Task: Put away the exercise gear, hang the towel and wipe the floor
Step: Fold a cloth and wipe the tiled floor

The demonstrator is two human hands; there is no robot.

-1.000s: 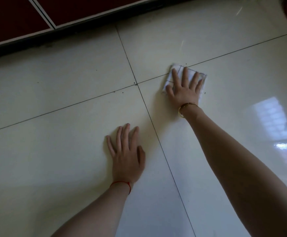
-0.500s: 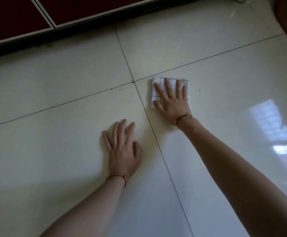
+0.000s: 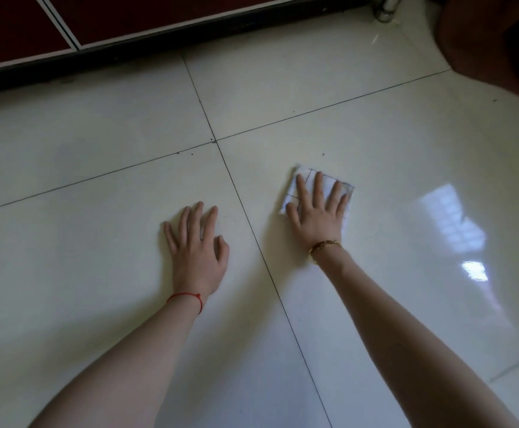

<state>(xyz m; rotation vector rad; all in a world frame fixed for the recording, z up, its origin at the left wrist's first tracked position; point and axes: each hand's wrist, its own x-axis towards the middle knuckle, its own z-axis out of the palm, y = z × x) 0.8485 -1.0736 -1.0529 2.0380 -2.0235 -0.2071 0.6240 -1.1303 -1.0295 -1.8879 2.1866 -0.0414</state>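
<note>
White cloth lies under the right hand, fingers spread to press it flat for wiping, while the left hand braces splayed on the floor

A small white cloth, folded into a rough square and crossed by thin dark lines, is lying flat on the glossy cream tiled floor. It is sitting on the tile at four o'clock from the crossing of the grout lines, its far corner pointing toward eleven o'clock.
</note>
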